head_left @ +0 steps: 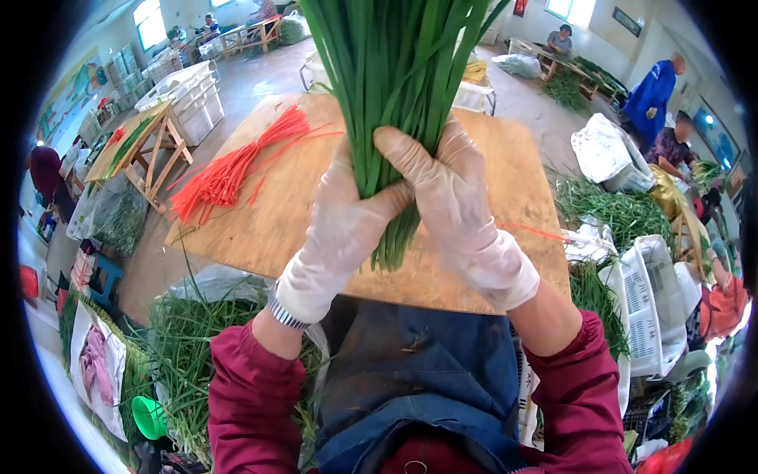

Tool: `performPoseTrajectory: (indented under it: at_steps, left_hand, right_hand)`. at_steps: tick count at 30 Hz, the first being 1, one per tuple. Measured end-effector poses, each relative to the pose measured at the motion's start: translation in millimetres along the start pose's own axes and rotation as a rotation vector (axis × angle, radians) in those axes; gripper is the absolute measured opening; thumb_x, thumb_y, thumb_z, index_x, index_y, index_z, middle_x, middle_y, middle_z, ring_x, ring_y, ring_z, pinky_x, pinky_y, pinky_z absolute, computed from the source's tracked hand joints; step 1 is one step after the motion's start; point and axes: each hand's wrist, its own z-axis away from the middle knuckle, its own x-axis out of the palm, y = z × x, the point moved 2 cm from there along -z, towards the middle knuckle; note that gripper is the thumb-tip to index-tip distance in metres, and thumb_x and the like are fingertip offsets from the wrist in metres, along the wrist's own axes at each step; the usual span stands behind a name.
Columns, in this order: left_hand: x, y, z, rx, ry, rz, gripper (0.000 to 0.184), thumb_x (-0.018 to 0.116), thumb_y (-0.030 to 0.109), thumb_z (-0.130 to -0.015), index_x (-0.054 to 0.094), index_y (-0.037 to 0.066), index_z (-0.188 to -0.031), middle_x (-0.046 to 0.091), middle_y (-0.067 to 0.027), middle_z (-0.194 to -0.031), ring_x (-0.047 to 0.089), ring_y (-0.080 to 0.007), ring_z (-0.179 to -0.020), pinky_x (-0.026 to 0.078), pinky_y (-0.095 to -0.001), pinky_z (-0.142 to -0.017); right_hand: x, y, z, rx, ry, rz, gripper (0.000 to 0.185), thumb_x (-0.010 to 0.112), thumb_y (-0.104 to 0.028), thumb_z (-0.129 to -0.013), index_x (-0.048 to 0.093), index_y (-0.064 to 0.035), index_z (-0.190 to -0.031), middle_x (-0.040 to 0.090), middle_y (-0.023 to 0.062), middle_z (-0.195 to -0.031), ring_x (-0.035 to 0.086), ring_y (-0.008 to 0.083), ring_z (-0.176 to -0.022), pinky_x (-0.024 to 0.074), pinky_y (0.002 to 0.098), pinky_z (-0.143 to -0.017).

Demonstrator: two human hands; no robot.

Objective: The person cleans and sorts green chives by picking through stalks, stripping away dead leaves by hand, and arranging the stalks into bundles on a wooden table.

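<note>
A thick bunch of long, flat green leaves, looking like garlic chives (387,87), stands upright in front of me above the wooden table. My left hand (341,217), in a thin whitish glove, wraps the lower stalks from the left. From the other side my right hand (454,193), gloved the same way, closes round the bunch with its thumb across the front. Cut stalk ends stick out below both palms. To the left on the tabletop (489,261) lies a bundle of red-orange ties (241,166), and one loose red strand (537,231) lies near my right wrist.
Heaps of loose greens lie at my left (193,340) and right (616,209). A white plastic crate (651,308) stands at the right, and stacked white crates (189,99) at the back left. A blue stool (106,276) is at far left. Other people work along the walls.
</note>
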Motion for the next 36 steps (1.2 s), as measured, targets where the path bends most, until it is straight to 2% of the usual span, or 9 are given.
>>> performPoseTrajectory:
  at_steps: [6,10,16,19,22,25,28,32,36]
  left_hand:
    - [-18.6,-66.6,-3.5,-0.114,-0.108,-0.321,0.06,0.071,0.003,-0.072,0.042,0.002,-0.124,0.058,-0.0071,-0.107,0.055,-0.0158,-0.099,0.047,-0.0304,-0.084]
    - [-17.5,-83.0,3.4,-0.227,-0.063,-0.132,0.061,0.071,0.001,-0.071,0.04,0.002,-0.125,0.057,-0.008,-0.109,0.054,-0.016,-0.101,0.046,-0.0305,-0.085]
    - [0.6,-89.9,-3.0,0.046,-0.205,-0.318,0.056,0.053,0.014,-0.084,0.029,0.003,-0.134,0.048,-0.0167,-0.122,0.05,-0.0293,-0.11,0.042,-0.0358,-0.092]
    - [17.7,-76.9,-7.2,0.347,-0.107,-1.124,0.057,0.05,0.02,-0.085,0.03,-0.002,-0.133,0.046,-0.0205,-0.125,0.047,-0.0354,-0.113,0.037,-0.0435,-0.096]
    - [40.8,-39.2,5.0,0.388,-0.032,-1.416,0.065,0.051,0.027,-0.081,0.031,-0.012,-0.13,0.044,-0.0246,-0.127,0.043,-0.0411,-0.115,0.029,-0.0512,-0.101]
    - [71.9,-31.6,11.1,0.437,-0.125,-1.53,0.066,0.051,0.027,-0.081,0.032,-0.012,-0.129,0.044,-0.0249,-0.127,0.043,-0.0409,-0.115,0.029,-0.0512,-0.101]
    - [97.2,-42.2,19.0,0.42,-0.105,-1.52,0.066,0.052,0.028,-0.08,0.032,-0.012,-0.129,0.044,-0.0252,-0.127,0.043,-0.0407,-0.115,0.03,-0.0511,-0.101]
    - [97.0,-45.6,33.9,0.389,-0.075,-1.492,0.066,0.052,0.028,-0.08,0.032,-0.012,-0.129,0.044,-0.0256,-0.127,0.043,-0.0404,-0.115,0.03,-0.051,-0.101]
    - [104.7,-47.1,46.5,0.376,-0.066,-1.48,0.066,0.053,0.029,-0.08,0.033,-0.012,-0.129,0.043,-0.0259,-0.127,0.044,-0.0401,-0.115,0.03,-0.0509,-0.101]
  right_hand:
    - [-34.3,59.8,14.5,0.129,0.03,0.069,0.052,0.068,-0.014,-0.081,0.041,0.0029,-0.123,0.056,0.0083,-0.107,0.052,0.0129,-0.097,0.0439,0.0277,-0.085]
    - [-38.8,79.7,29.2,0.217,0.04,0.003,0.062,0.073,-0.017,-0.077,0.039,0.0017,-0.125,0.056,0.0075,-0.11,0.052,0.0133,-0.099,0.0444,0.0281,-0.086]
    - [-41.1,70.3,26.7,0.215,0.043,0.22,0.066,0.079,-0.014,-0.068,0.043,-0.0004,-0.121,0.057,0.0069,-0.108,0.053,0.014,-0.097,0.0449,0.0284,-0.085]
    - [-48.3,55.6,28.6,0.37,0.138,0.091,0.057,0.075,-0.011,-0.068,0.048,0.0022,-0.116,0.058,0.0065,-0.104,0.055,0.0145,-0.093,0.0457,0.0287,-0.082]
    - [-66.1,55.5,36.1,0.332,0.179,-0.207,0.051,0.066,-0.014,-0.076,0.046,0.0032,-0.12,0.057,0.0087,-0.109,0.056,0.0166,-0.096,0.0453,0.0293,-0.085]
    - [-60.7,55.4,50.5,0.274,0.126,-0.323,0.068,0.051,-0.038,-0.084,0.029,0.0015,-0.135,0.04,0.0103,-0.134,0.051,0.0208,-0.108,0.0438,0.0324,-0.088]
    - [-61.7,59.1,63.1,0.302,0.388,-0.337,0.054,0.057,-0.034,-0.085,0.043,-0.0015,-0.126,0.052,0.0072,-0.105,0.051,0.0134,-0.075,0.0468,0.0278,-0.066]
    - [-30.0,41.9,61.0,0.316,0.802,-0.131,0.03,0.067,-0.023,-0.08,0.058,-0.0025,-0.1,0.042,-0.0019,-0.068,0.043,0.0075,-0.057,0.0409,0.0247,-0.053]
    - [-26.4,27.6,64.7,0.202,0.833,-0.302,0.028,0.066,-0.021,-0.081,0.055,-0.003,-0.099,0.041,-0.0023,-0.07,0.041,0.0073,-0.059,0.0384,0.0245,-0.053]
